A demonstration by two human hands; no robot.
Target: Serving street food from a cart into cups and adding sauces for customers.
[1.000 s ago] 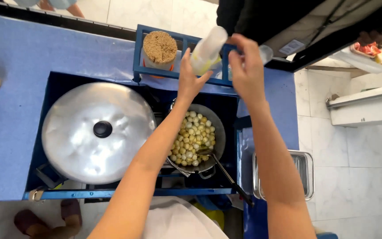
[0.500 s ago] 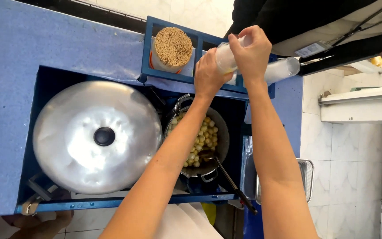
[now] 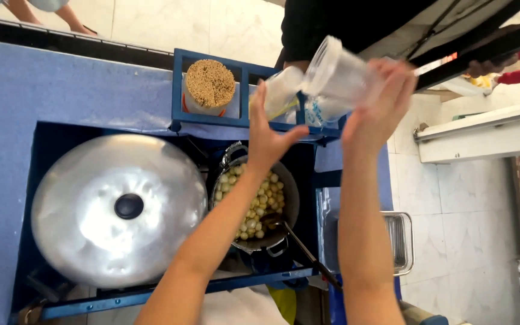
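Right hand point(image 3: 375, 102) raised above the blue rack point(image 3: 245, 90), fingers closed around a clear plastic cup point(image 3: 338, 75), tilted and blurred. Left hand point(image 3: 267, 139) open, fingers spread, just below the cup stack point(image 3: 281, 93), holding nothing. Beneath: pot of pale round balls point(image 3: 257, 198) with ladle point(image 3: 296, 241). Large metal lid point(image 3: 118, 207) to the left. Bundle of skewers point(image 3: 210, 84) stands in the rack.

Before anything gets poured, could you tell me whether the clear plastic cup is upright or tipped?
Tipped: the clear plastic cup lies nearly sideways in the right hand, mouth toward it.
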